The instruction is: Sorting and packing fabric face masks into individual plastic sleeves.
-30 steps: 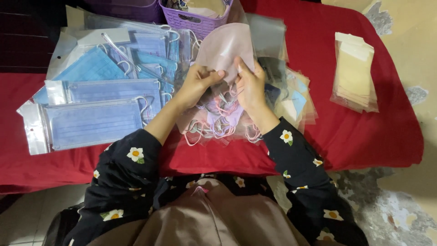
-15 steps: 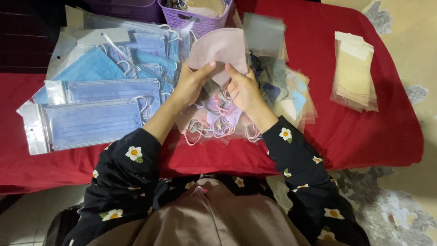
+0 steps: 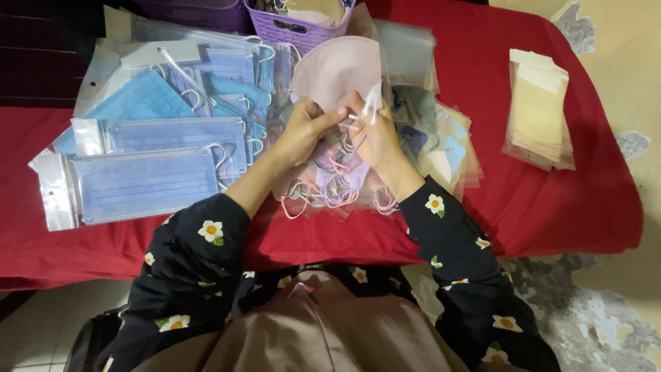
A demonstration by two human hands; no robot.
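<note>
We grip one pink mask with both hands, left hand and right hand; two packed blue masks lie left.

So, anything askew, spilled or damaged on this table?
Nothing looks damaged or spilled. The left hand and right hand hold a pink mask above a loose heap of masks with tangled ear loops. The bagged blue masks overlap unevenly, and the beige packets sit stacked apart.
</note>
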